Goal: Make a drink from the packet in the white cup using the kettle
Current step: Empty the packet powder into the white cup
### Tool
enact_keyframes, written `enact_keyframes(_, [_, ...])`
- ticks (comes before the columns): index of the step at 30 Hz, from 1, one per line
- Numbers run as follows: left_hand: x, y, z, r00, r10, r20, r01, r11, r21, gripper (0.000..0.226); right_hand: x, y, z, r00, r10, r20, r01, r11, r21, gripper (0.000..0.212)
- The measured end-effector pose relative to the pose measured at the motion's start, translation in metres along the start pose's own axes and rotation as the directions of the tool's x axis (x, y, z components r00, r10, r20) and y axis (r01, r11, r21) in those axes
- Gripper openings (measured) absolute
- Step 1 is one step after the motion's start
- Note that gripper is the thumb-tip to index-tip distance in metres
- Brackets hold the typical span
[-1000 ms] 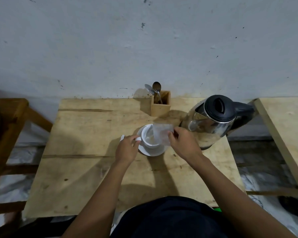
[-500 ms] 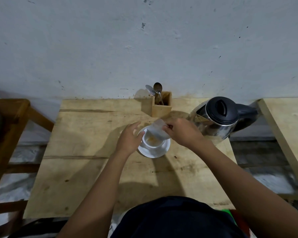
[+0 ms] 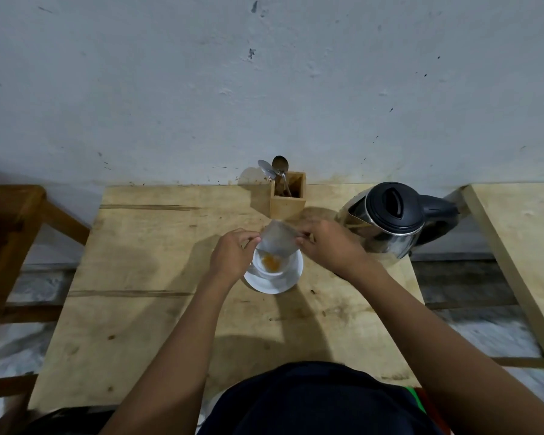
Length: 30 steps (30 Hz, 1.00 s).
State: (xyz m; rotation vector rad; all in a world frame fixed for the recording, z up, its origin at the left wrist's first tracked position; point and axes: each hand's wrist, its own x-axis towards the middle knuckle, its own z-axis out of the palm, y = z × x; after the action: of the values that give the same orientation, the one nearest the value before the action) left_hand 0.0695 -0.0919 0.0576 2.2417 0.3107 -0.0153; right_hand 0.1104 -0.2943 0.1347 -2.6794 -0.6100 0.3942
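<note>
A white cup stands on a white saucer in the middle of the wooden table. Orange powder lies in the bottom of the cup. A clear packet is tipped mouth-down over the cup. My left hand pinches its left edge and my right hand pinches its right edge. The steel kettle with a black lid and handle stands just right of my right hand.
A wooden holder with two spoons stands at the table's back edge against the wall. A second table lies to the right across a gap. A wooden chair frame is at the left.
My left hand rose from the cup's side and took the packet's left edge. The packet was tipped over the cup, and orange powder now lies in the cup.
</note>
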Motion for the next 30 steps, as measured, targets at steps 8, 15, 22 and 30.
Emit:
enact_keyframes(8, [-0.006,-0.003,0.002,1.0,-0.012,-0.019,0.012,1.0,-0.003,0.019,-0.004,0.002,0.013,0.998,0.032,-0.062,-0.026,0.996,0.087,0.017])
enact_keyframes(15, [-0.01,-0.004,0.002,0.999,-0.011,-0.032,0.01,1.0,-0.021,0.017,-0.007,0.001,0.019,0.994,0.08,-0.075,-0.069,0.989,0.133,0.017])
enact_keyframes(22, [-0.013,0.0,0.004,0.998,-0.043,-0.045,0.042,0.999,-0.03,0.015,-0.006,0.001,0.019,0.979,0.124,-0.159,-0.108,0.988,0.108,0.018])
enact_keyframes(30, [-0.013,0.008,0.003,0.999,-0.011,-0.044,0.01,1.0,-0.03,0.018,-0.004,-0.006,0.018,0.976,0.082,-0.204,-0.086,0.996,-0.012,0.023])
